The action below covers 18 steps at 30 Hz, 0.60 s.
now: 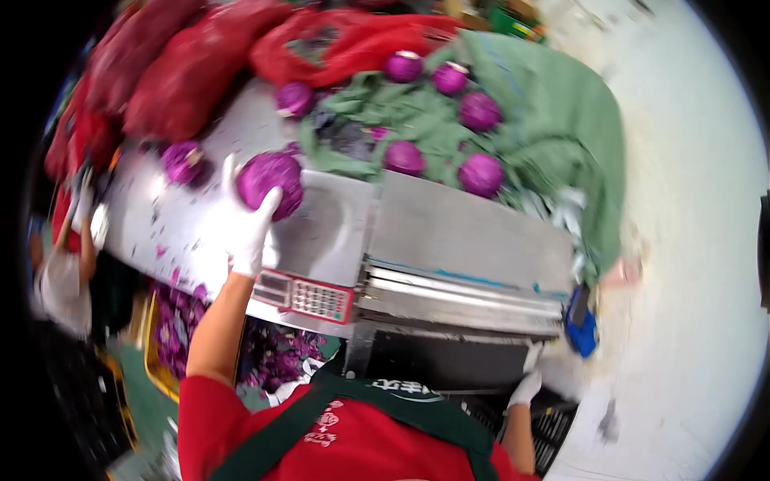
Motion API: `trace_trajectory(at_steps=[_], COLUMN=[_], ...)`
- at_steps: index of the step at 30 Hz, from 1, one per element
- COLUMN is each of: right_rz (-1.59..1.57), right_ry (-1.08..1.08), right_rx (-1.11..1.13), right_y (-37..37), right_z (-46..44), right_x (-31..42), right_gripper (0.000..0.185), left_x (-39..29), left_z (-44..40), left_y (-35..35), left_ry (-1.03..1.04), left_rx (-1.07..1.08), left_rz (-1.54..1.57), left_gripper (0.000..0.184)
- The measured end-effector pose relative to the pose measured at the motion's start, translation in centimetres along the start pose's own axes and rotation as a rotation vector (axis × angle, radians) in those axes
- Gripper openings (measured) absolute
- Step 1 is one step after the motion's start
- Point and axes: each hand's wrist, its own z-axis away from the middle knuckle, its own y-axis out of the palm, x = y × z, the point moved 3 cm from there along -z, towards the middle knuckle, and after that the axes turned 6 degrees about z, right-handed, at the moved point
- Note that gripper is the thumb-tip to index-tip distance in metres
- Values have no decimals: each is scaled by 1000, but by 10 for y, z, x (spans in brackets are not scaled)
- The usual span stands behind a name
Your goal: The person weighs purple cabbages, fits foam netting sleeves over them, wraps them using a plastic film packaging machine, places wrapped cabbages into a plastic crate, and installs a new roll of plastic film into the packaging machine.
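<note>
My left hand (249,228), in a white glove, grips a red cabbage (271,183) with thumb and fingers on its sides. It is at the left edge of a digital weighing scale (317,228); whether the cabbage touches the pan I cannot tell. The scale's keypad (319,300) faces me. My right hand (525,390), also gloved, is low at the right front corner of a metal wrapping machine (469,232); its fingers are too small and blurred to read. Another red cabbage (184,163) lies on the metal table (132,208) to the left.
Several red cabbages (480,112) rest on green cloth (553,104) behind the machine. Full red mesh sacks (192,72) crowd the back left. A yellow crate (160,377) with purple leaves stands below the table. At far left works another person (64,289) with gloved hands.
</note>
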Motion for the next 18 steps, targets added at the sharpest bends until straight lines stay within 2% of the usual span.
trace_trajectory(at_steps=[1,2,3,4,5,7,9,15,17,18], right_rz=[189,231,236,463,240,58,18,27,-4,9], right_ry=[-169,-192,-179,-313,-461,-405,-405,-649,-695,-898], right_rx=[-51,30,62,82,62,233,389,742,956,899], right_y=[18,-24,-27,-21,-30,-23,-15,78,117,144], right_z=[13,-8,-42,-31,-47,-76,-88,-151,-150,-160], right_x=[43,78,69,129,156,209,268,369,399,407], right_gripper=[31,26,27,25,24,24,24,24,23,22], left_x=[-3,-9,-5,-2,-4,0,-1,2,1,-2], left_z=[7,32,39,46,62,81,101,115,111,109], left_y=[4,19,26,31,40,48,47,34,35,36], left_ry=[-8,-26,46,57,93,135,245,235,200,207], left_rx=[51,81,86,89,92,105,166,211,249,256], left_rz=[31,-5,-42,-44,-47,-94,-336,-515,-601,-632], left_gripper=[89,89,90,91,92,90,91,91,93,92])
